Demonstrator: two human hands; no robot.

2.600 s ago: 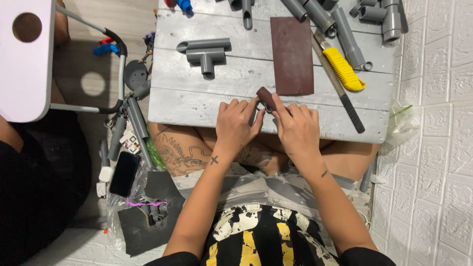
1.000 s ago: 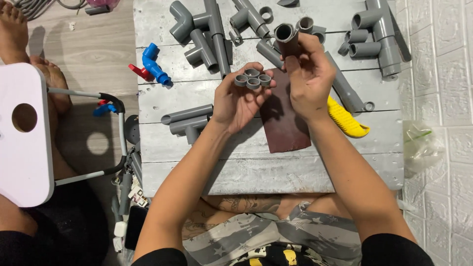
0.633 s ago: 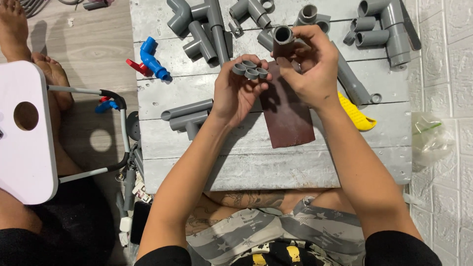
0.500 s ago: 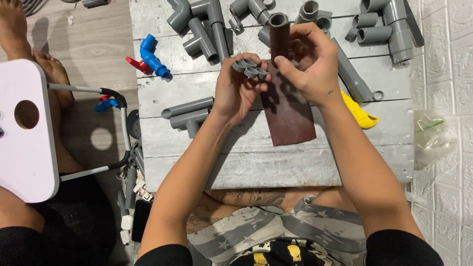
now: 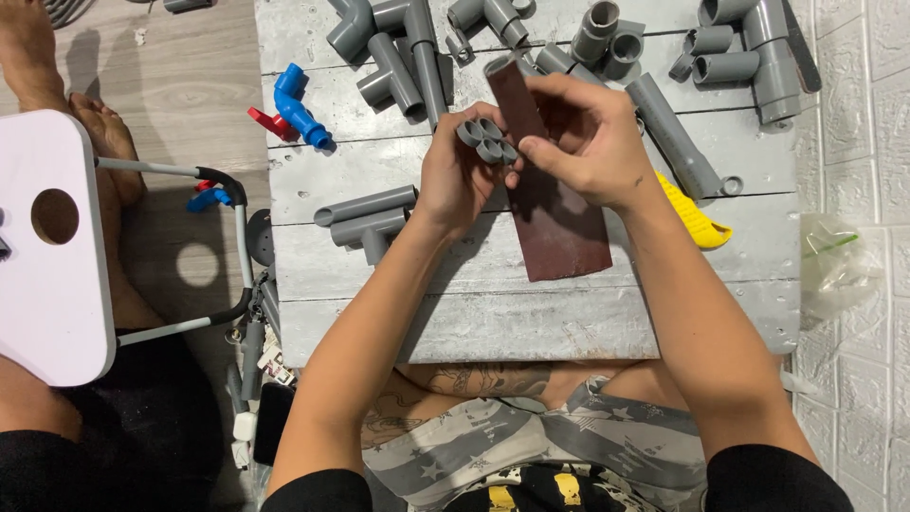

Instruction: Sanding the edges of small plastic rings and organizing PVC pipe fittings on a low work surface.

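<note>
One head-worn camera is looking almost straight down, close above the bench (image 5: 379, 322). It is facing forward over the person's lap, taking in both hands (image 5: 464, 175) (image 5: 592, 137) mid-frame, with floor at the left and a white wall at the right.
</note>
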